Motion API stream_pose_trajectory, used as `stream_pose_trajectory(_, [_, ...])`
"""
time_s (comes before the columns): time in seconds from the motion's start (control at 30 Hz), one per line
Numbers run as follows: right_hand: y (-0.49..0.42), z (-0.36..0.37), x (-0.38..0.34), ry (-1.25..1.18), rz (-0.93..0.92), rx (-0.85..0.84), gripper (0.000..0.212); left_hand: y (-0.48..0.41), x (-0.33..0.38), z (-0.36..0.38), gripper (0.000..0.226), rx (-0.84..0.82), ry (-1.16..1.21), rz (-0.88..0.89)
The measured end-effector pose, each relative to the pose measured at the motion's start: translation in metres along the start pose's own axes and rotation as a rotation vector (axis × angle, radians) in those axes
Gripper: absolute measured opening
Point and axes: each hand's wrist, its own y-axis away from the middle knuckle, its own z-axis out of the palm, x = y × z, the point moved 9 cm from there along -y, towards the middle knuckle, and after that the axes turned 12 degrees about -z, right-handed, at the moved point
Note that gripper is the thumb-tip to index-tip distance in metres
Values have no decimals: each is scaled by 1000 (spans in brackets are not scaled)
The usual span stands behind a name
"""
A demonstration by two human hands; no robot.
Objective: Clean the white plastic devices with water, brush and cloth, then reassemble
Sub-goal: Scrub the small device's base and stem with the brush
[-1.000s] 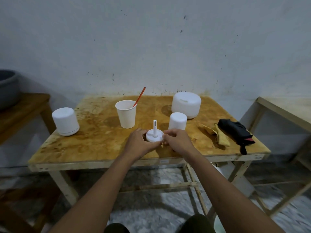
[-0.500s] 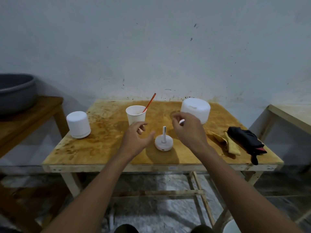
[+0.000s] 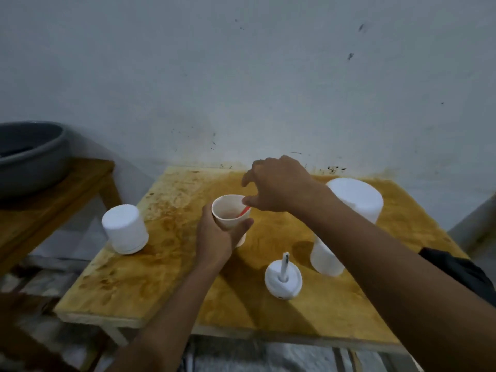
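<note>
My left hand (image 3: 214, 238) grips a white paper cup (image 3: 218, 210) on the stained wooden table (image 3: 161, 277). A red brush (image 3: 243, 211) stands in the cup, and my right hand (image 3: 279, 183) hovers over the rim and pinches its handle. The upper handle is hidden behind that hand. A round white base with an upright stem (image 3: 283, 281) sits nearer the front edge. Beside it stands a small white cover (image 3: 326, 260), partly behind my right forearm. A larger white device (image 3: 357, 197) is at the back right, and a white cylinder device (image 3: 124, 229) sits at the left edge.
A black cloth (image 3: 461, 267) lies at the table's right edge, mostly behind my right arm. A grey basin (image 3: 29, 154) rests on a lower wooden side table (image 3: 53, 200) to the left. A pale wall stands just behind the table.
Both hands left the round base and went to the cup. My left hand has taken hold of the cup; my right has reached the brush handle. The view has shifted closer and leftward.
</note>
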Motion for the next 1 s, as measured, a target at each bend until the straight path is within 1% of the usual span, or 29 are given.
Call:
stream_pose_trajectory(0.07, [-6,14,2,-3,0,-110,43,2,0,0,80,-12,24,-18])
stream_pose_trajectory(0.13, [-12,24,4,12,-3,-196,35,2,1,-2,74,-37,54,-51])
stream_pose_trajectory(0.2, [-14,30,3,14,-6,-274,26,3,2,-3,72,-60,63,-89])
stream_pose_trajectory(0.37, [-7,24,0,-24,-17,-416,18,9,7,0,66,-149,106,-189])
stream_pose_trajectory(0.47, [3,14,-1,-86,36,-452,18,13,9,-3,61,-183,81,-231])
stream_pose_trajectory(0.57, [15,8,0,-205,124,-446,27,18,16,-11,59,-188,80,-250])
stream_pose_trajectory(0.7, [41,-7,4,-379,276,-400,35,27,33,-25,60,-185,18,-192])
stream_pose_trajectory(0.87, [81,-23,4,-531,432,-310,30,43,45,-40,63,-151,31,-172])
stream_pose_trajectory(1.0, [105,-26,0,-603,531,-219,28,52,46,-42,61,-173,67,-218])
